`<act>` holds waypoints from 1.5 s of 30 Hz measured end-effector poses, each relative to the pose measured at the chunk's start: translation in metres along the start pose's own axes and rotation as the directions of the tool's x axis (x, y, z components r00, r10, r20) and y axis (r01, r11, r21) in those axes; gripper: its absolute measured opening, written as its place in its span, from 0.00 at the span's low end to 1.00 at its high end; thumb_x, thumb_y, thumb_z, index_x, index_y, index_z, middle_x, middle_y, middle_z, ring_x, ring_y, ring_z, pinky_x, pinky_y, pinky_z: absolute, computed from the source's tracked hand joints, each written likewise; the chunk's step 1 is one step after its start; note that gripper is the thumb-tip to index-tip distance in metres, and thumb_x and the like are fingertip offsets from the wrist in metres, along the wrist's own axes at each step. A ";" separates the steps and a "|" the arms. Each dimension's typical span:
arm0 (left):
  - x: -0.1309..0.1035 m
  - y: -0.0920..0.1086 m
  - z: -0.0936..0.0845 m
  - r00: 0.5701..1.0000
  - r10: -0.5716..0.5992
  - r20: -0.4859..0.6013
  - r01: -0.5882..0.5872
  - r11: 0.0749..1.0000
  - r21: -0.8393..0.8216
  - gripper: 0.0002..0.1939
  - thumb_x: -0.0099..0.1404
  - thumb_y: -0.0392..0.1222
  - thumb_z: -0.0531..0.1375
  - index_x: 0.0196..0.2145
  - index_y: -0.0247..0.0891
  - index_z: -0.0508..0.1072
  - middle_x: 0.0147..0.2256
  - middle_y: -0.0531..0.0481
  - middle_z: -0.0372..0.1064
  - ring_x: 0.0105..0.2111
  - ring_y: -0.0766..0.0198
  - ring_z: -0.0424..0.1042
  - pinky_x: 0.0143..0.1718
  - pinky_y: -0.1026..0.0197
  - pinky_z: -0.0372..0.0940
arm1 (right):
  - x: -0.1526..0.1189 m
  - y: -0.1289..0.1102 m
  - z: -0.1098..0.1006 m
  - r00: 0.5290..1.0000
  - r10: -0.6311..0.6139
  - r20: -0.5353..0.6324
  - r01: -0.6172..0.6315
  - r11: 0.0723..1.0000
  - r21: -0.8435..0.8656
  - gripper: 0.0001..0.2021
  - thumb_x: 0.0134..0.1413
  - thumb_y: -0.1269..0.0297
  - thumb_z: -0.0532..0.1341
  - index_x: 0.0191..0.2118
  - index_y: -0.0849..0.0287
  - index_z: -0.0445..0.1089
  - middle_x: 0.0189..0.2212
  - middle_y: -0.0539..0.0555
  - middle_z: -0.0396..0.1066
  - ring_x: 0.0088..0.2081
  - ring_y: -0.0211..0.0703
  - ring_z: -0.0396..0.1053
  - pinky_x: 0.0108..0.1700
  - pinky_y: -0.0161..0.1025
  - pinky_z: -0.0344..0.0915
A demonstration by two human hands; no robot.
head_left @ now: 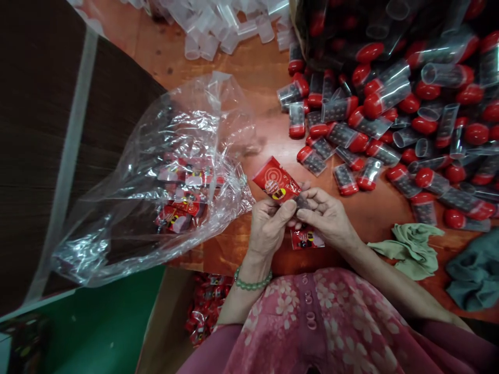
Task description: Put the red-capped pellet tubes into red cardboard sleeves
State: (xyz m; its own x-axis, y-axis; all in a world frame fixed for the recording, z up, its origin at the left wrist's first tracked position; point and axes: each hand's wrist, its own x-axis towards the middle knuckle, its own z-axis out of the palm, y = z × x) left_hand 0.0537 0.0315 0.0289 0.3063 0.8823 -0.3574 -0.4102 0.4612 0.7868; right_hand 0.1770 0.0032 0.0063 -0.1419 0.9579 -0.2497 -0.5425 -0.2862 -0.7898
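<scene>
Both of my hands meet over the table's front edge at a red printed packet [276, 179]. My left hand [268, 226] pinches the packet's lower part between thumb and fingers; a green bead bracelet is on that wrist. The fingers of my right hand [326, 215] are closed at the packet's dark lower end, close beside my left thumb. The packet tilts up to the left, its wide end free. Another red printed packet [307, 239] lies just below my hands, partly covered by them.
A clear plastic bag [195, 124] with red packets lies left. Red-capped clear tubes [345, 137] are heaped at right, clear cups [234, 26] at the back. Cloths [415, 249] lie front right. Below the table's edge is a box [166, 322] of red packets.
</scene>
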 end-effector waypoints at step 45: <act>-0.053 -0.013 -0.003 0.989 -0.090 -0.115 0.061 0.971 -0.233 0.22 0.49 0.57 0.74 0.33 0.35 0.83 0.32 0.41 0.81 0.41 0.50 0.80 0.46 0.51 0.74 | -0.021 0.003 -0.009 0.581 -0.544 0.605 0.760 0.097 -0.643 0.21 0.57 0.73 0.67 0.55 0.52 0.74 0.41 0.54 0.82 0.39 0.45 0.82 0.45 0.36 0.80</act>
State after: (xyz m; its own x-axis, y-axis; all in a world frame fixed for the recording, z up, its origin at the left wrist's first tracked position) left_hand 0.0402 -0.0214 0.0361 0.2411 0.8421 -0.4824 -0.5793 0.5237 0.6247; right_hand 0.1861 -0.0179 0.0038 -0.2880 0.7268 0.6235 0.3717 0.6849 -0.6267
